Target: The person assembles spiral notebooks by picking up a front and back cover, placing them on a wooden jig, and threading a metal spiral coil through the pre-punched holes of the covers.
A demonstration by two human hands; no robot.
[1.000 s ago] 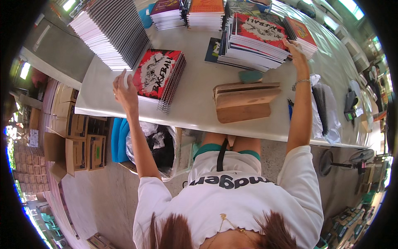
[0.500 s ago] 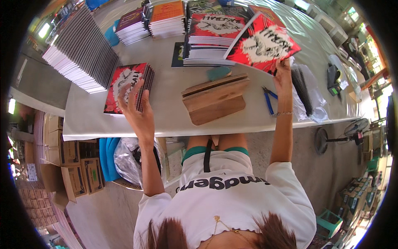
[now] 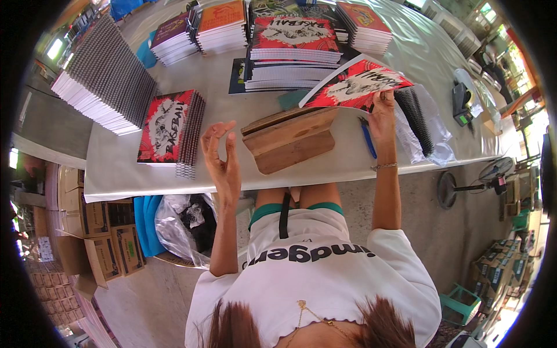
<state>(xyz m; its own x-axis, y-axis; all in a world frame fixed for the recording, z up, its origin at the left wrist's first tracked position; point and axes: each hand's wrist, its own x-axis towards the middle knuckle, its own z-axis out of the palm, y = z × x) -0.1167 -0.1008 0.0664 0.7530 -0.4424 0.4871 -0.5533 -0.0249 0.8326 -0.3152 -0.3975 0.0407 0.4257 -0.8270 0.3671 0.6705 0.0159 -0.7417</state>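
Note:
My right hand (image 3: 383,113) pinches the near right corner of a notebook with a red, black and white cover (image 3: 357,87), tilted above the table; no coil shows on it. My left hand (image 3: 222,153) is raised with fingers apart and nothing in it, between a short stack of red spiral notebooks (image 3: 165,127) and an angled wooden block with a long groove (image 3: 290,142). Blue-handled cutters (image 3: 368,139) lie beside my right wrist. Black spiral coils (image 3: 415,119) rest on clear plastic to the right of that hand.
A tall stack of coil-bound notebooks (image 3: 107,75) stands at the left. Further back are stacks with red (image 3: 296,37), orange (image 3: 222,26) and purple covers (image 3: 174,37). A black tape dispenser (image 3: 462,103) sits at the right. A fan (image 3: 470,185) stands beyond the front edge.
My left hand has come off the short notebook stack and moved right, toward the wooden block. The notebook in my right hand has been lowered slightly and tipped flatter, moving left.

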